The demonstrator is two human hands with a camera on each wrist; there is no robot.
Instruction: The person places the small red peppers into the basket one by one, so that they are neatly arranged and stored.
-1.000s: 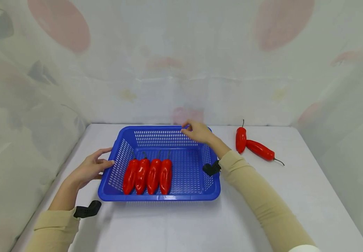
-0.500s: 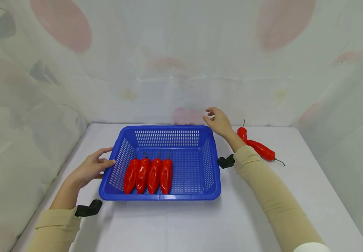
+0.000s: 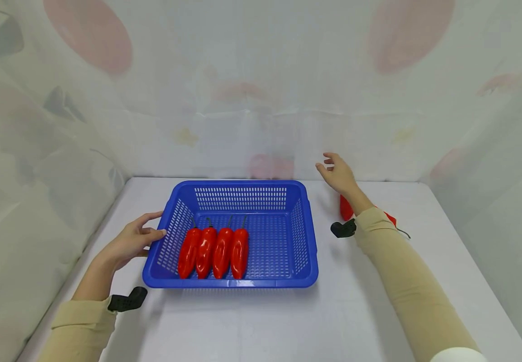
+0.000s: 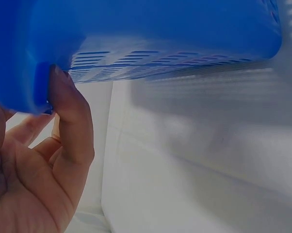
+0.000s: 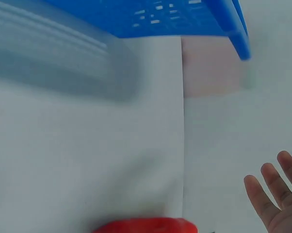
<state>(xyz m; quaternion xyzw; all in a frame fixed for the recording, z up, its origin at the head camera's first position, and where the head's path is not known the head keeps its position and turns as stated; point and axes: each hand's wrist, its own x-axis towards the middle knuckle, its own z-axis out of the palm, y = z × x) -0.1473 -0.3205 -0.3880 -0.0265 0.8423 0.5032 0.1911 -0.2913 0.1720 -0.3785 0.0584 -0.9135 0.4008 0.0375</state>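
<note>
A blue plastic basket (image 3: 229, 284) with slotted walls stands on the table in the head view. My left hand (image 3: 127, 244) grips its left rim, thumb above; in the left wrist view a bent finger (image 4: 73, 111) presses under that rim. Several red peppers (image 3: 240, 254) with thin stems lie side by side in the basket's left half. My right hand (image 3: 340, 173) hovers beyond the basket's right back corner, holding nothing, fingers spread in the right wrist view. Below it a red pepper (image 3: 345, 208) shows partly, and a second pepper (image 3: 390, 218) is mostly hidden behind the forearm.
White cloth covers the table (image 3: 265, 327). A pale patterned sheet (image 3: 243, 130) rises behind the table's back edge, and similar sheets hang at both sides. Each wrist carries a black camera mount (image 3: 343, 229).
My right hand has moved right from over the basket's back rim to above the two loose peppers, its fingers straightening. The left hand keeps its place on the rim.
</note>
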